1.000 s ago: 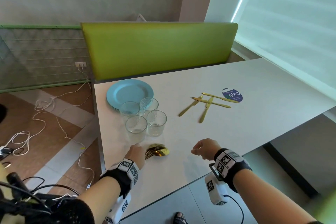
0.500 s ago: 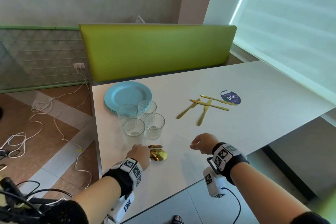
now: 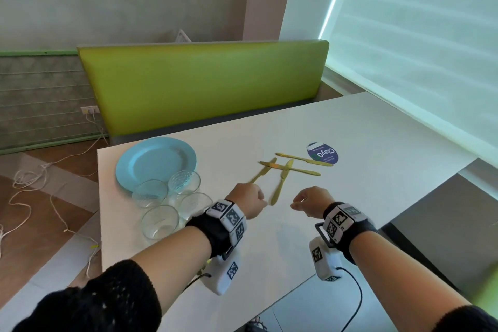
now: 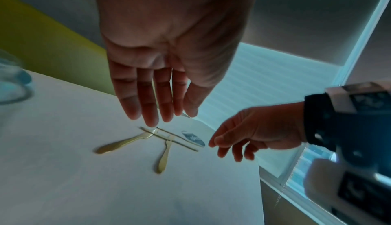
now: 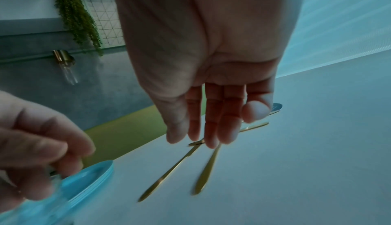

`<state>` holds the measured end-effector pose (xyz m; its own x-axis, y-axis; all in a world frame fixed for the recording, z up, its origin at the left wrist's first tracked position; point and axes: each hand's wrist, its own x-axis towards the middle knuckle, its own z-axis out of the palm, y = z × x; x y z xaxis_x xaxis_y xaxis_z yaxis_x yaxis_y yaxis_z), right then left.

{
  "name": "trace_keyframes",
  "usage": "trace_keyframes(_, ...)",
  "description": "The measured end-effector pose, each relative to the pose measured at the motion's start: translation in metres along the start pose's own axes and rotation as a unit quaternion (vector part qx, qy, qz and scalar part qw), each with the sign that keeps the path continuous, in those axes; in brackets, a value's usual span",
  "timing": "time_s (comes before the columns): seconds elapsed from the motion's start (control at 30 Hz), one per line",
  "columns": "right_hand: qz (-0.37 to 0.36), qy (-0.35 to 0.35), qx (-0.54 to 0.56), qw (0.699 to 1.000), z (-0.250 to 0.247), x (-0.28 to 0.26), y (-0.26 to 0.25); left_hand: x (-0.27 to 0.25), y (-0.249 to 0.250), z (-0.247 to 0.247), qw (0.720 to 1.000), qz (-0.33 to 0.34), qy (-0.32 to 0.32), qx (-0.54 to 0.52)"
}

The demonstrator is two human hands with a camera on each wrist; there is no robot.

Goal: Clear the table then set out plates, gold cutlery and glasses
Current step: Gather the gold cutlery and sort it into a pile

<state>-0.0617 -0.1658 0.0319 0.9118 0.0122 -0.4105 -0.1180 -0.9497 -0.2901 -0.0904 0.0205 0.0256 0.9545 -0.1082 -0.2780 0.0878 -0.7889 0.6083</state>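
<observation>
Four gold knives (image 3: 285, 170) lie crisscrossed mid-table, two with handles pointing back at me, two lying across them next to a round blue sticker (image 3: 322, 153). My left hand (image 3: 246, 201) hovers over the nearer handles and my right hand (image 3: 311, 201) is just beside it. Both are empty, fingers loose and slightly apart, hanging down and touching nothing. In the left wrist view my fingertips (image 4: 151, 121) sit right above where the blades cross.

What worries me: they're thin, flat and overlapping on a smooth white table (image 3: 377, 148), so grabbing one will probably drag the others and maybe skate one toward the edge. Flat metal is also a pain to get a nail under, so I'd guess a fumble or a clatter is likely.

Count so far: four knives, four clear glasses (image 3: 169, 202) clustered by my left forearm, and a stack of light blue plates (image 3: 155, 160) just behind them. I can't tell how many plates are in the stack.
</observation>
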Motion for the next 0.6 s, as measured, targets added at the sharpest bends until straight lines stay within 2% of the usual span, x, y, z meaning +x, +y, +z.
trace_keyframes(0.37,0.006,0.027,-0.086,0.996,-0.038,0.122,0.05,0.125,0.048,-0.006,0.985,-0.084,0.032,-0.144)
trace_keyframes(0.6,-0.067,0.014,-0.138,0.988,-0.028,0.186,0.05,0.176,0.048,0.001,0.973,-0.13,0.051,-0.185)
